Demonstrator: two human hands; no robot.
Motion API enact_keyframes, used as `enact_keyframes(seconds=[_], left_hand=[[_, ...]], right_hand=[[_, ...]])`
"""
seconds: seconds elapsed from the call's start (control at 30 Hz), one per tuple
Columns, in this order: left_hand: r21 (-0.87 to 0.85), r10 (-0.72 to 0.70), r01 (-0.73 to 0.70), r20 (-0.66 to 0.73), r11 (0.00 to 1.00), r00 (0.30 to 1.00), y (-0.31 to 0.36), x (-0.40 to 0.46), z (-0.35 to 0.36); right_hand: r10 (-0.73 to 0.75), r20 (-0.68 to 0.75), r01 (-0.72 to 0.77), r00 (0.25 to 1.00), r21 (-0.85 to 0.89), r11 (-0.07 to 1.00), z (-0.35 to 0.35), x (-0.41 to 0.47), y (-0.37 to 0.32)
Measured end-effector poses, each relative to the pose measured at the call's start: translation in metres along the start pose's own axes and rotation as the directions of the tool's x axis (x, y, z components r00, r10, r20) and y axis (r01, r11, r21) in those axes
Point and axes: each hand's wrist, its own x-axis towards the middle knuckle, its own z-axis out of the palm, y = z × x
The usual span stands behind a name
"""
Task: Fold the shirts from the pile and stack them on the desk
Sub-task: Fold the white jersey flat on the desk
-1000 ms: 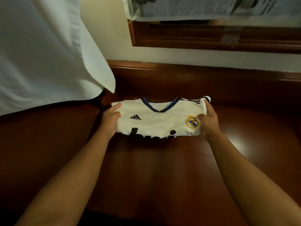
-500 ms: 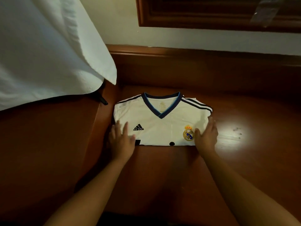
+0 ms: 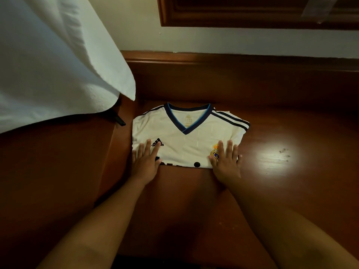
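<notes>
Both hands have slid a little further onto the folded shirt (image 3: 186, 144) since half a second ago: the left hand (image 3: 145, 162) lies flat with straight fingers on its near left corner by the logo, and the right hand (image 3: 226, 162) lies flat beside the crest. That white jersey lies collar-up on the wooden worktop (image 3: 291, 133), near the back edge. White bedding (image 3: 48, 65) hangs at the left.
</notes>
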Motion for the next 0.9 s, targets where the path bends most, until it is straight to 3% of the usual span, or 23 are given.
enact_keyframes(seconds=[0.5,0.77,0.9], left_hand=[[-0.008,-0.007,0.007,0.038,1.000,0.999,-0.006,0.013,-0.007],[-0.027,0.067,-0.066,0.077,0.997,0.995,0.008,0.014,-0.007],[0.001,0.026,-0.026,0.002,1.000,1.000,0.015,0.010,-0.005]], right_hand=[[0.024,-0.007,-0.024,1.000,-0.044,0.999,-0.005,0.011,-0.013],[0.108,-0.027,-0.109,0.994,-0.044,0.993,-0.007,0.005,0.001],[0.074,0.003,-0.074,0.997,-0.021,0.997,-0.011,0.010,0.005]])
